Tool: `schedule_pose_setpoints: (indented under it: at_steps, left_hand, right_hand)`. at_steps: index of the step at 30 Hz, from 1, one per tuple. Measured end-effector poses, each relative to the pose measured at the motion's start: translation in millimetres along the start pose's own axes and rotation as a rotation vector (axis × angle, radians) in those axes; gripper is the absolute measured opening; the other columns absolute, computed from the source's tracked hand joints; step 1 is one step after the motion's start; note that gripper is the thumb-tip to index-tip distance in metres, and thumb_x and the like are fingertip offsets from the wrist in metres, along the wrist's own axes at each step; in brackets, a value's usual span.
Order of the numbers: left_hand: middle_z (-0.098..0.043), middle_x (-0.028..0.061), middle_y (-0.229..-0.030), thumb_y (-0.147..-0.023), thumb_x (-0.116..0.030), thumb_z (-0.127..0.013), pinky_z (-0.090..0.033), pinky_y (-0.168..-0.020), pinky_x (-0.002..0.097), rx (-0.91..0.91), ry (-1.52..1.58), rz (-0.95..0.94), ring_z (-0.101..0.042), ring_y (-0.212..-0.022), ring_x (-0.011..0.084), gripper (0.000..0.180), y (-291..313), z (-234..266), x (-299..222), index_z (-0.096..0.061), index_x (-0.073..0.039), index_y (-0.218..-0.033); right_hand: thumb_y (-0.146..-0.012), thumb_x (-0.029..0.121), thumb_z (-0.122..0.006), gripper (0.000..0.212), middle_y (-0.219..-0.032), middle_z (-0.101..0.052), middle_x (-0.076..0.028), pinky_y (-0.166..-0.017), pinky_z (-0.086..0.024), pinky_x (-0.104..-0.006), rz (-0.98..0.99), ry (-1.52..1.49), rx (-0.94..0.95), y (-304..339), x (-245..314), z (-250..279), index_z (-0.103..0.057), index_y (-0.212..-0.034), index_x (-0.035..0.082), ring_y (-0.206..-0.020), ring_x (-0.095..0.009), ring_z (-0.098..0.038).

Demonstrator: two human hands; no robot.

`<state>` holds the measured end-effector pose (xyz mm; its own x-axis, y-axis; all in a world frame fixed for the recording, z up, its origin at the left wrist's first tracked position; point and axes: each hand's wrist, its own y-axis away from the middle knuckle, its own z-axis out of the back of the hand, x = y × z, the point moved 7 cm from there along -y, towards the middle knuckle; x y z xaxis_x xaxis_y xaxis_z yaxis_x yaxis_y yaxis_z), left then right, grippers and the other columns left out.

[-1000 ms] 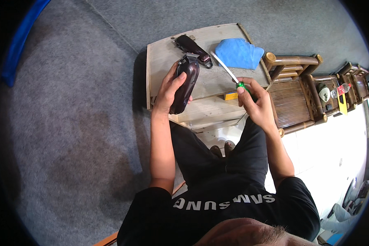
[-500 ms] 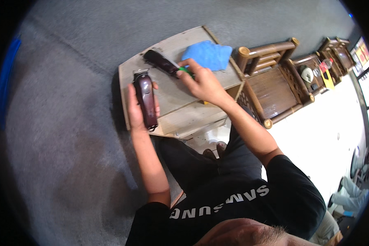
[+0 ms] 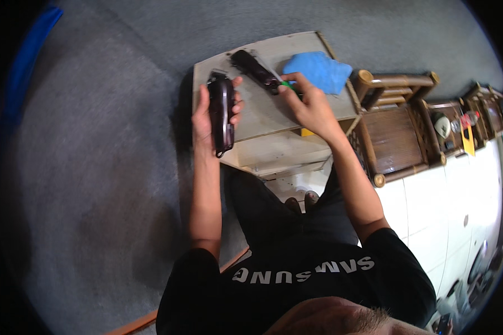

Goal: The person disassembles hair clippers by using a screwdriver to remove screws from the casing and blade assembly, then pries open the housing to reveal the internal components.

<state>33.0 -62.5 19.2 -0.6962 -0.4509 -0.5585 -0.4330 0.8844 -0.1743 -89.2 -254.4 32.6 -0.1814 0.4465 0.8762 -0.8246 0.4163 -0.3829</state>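
My left hand [image 3: 203,118] is wrapped round a dark maroon hair clipper [image 3: 222,114], held upright with its blade end away from me, over the left part of the wooden table [image 3: 257,114]. A second dark hair clipper [image 3: 254,70] lies slantwise on the tabletop. Beside its near end, the thumb and forefinger of my right hand [image 3: 314,110] pinch a slim green-handled tool [image 3: 288,84]. A pale, thin strip runs from there along the lying clipper; its exact kind I cannot make out. Just beyond my right hand rests a crumpled blue cloth [image 3: 321,71].
An open shelf [image 3: 279,151] under the tabletop has a yellow thing [image 3: 306,132] in it. Bamboo chairs [image 3: 394,139] stand to the right, with a white-and-dark object [image 3: 442,125] and a yellow item [image 3: 468,140] farther along. A grey wall surface [image 3: 106,139] spreads across the left.
The view has shifted, so the table sits farther right and slightly higher. My left hand has turned the clipper a little. My right hand stays at the green-handled tool.
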Motion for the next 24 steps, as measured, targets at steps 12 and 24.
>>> schedule_pose_setpoints:
  at_steps: [12,24]
  left_hand:
    - [-0.062,0.0099,-0.102,-0.101,-0.023,-0.063,-0.054,-0.047,0.0304,-0.343,-0.747,-0.322,-0.062,-0.063,0.0149,0.054,22,-33,-13,-0.047,-0.002,-0.148]
    - [-0.068,0.0037,-0.088,-0.092,-0.012,-0.085,-0.055,-0.061,0.0291,-0.48,-1.396,-0.467,-0.066,-0.071,0.0123,0.05,25,-77,-5,-0.048,-0.003,-0.125]
  right_hand:
    - [-0.104,0.03,-0.068,0.037,-0.088,-0.076,-0.019,-0.065,-0.049,-0.0392,-0.062,-0.013,0.058,4,9,0,-0.067,-0.131,0.004,-0.063,-0.022,-0.059]
    - [-0.104,0.029,-0.069,0.036,-0.084,-0.075,-0.018,-0.064,-0.048,-0.0369,-0.066,-0.042,0.043,3,2,0,-0.067,-0.129,0.003,-0.063,-0.018,-0.057]
